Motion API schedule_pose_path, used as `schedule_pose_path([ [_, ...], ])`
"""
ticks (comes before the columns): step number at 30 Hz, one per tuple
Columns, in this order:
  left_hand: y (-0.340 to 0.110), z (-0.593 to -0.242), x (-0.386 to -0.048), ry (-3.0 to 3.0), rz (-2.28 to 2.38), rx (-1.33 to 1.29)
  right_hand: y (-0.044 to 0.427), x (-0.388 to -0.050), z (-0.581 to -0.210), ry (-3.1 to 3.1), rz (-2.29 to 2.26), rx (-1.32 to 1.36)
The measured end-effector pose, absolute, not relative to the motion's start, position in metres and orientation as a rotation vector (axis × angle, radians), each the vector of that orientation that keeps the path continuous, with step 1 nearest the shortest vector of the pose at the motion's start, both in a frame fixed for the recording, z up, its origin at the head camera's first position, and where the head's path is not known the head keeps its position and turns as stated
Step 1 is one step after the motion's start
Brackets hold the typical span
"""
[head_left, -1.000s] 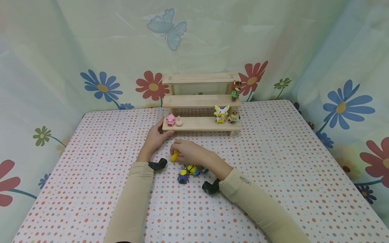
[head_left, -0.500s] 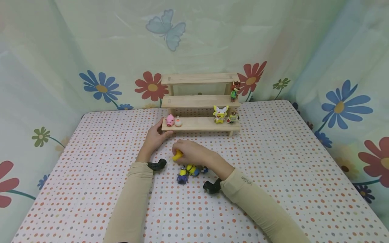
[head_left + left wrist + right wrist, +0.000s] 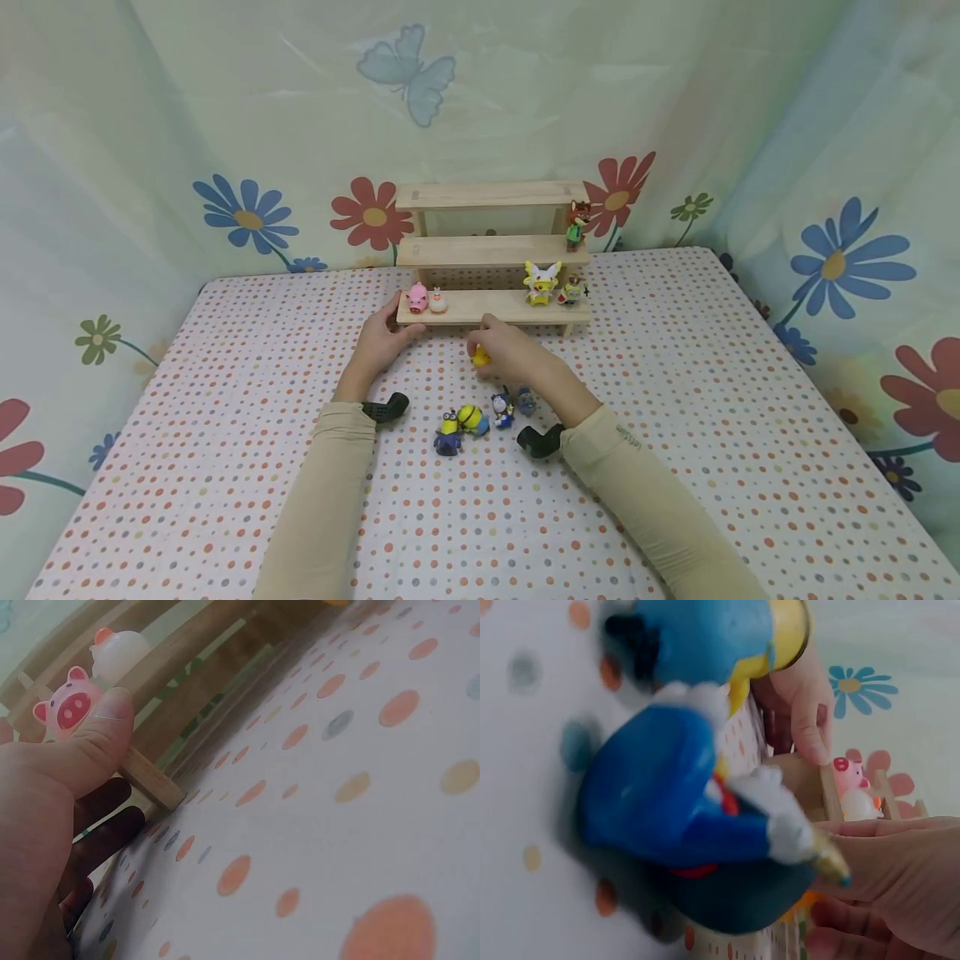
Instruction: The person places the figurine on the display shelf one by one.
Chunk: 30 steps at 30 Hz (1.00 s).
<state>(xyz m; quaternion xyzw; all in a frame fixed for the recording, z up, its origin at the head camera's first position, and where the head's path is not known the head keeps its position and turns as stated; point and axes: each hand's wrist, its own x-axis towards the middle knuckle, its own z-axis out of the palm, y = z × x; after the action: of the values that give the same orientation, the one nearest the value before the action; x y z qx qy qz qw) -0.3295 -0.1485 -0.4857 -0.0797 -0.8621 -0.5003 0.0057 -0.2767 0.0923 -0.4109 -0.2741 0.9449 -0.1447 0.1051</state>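
My left hand (image 3: 380, 343) grips the left end of the lowest tier of a wooden stepped shelf (image 3: 480, 308), thumb on the front edge. Beside that thumb sit a pink pig figure (image 3: 71, 709) and a small white figure (image 3: 120, 656). My right hand (image 3: 517, 354) pinches a small yellow figure (image 3: 481, 357) just in front of the shelf; the fingers hide most of it. On the table below it are a minion in purple-blue (image 3: 448, 435), a second minion (image 3: 472, 419) lying down, a blue-and-white figure (image 3: 502, 408) and a greyish-blue figure (image 3: 527, 402).
A yellow figure in a white winged outfit (image 3: 542, 285) and a crowned minion-like figure (image 3: 573, 290) stand at the right of the lowest tier. A fox figure (image 3: 577, 227) stands on the middle tier. The dotted tablecloth (image 3: 675, 375) meets a flowered curtain (image 3: 300, 108) behind.
My right hand has moved right and slightly toward the shelf with the yellow figure, uncovering the blue-and-white and greyish-blue figures. The left hand has stayed on the shelf.
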Motion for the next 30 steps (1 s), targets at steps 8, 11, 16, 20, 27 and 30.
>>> schedule_pose_path([
  [8, -0.149, -0.485, -0.33, -2.702, -1.547, -0.247, 0.096, -0.275, -0.402, 2.759, -0.321, -0.831],
  [11, -0.149, -0.485, -0.33, -2.708, -1.539, -0.247, 0.097, -0.275, -0.398, 2.76, -0.313, -0.845],
  [16, -0.15, -0.486, -0.33, -2.709, -1.537, -0.245, 0.099, -0.275, -0.399, 2.759, -0.319, -0.906],
  [20, -0.15, -0.486, -0.33, -2.707, -1.541, -0.248, 0.099, -0.277, -0.404, 2.766, -0.315, -0.923],
  [27, -0.15, -0.487, -0.331, -2.69, -1.56, -0.266, 0.099, -0.278, -0.406, 2.795, -0.345, -0.878],
  [30, -0.15, -0.488, -0.331, -2.686, -1.566, -0.271, 0.098, -0.277, -0.405, 2.802, -0.35, -0.868],
])
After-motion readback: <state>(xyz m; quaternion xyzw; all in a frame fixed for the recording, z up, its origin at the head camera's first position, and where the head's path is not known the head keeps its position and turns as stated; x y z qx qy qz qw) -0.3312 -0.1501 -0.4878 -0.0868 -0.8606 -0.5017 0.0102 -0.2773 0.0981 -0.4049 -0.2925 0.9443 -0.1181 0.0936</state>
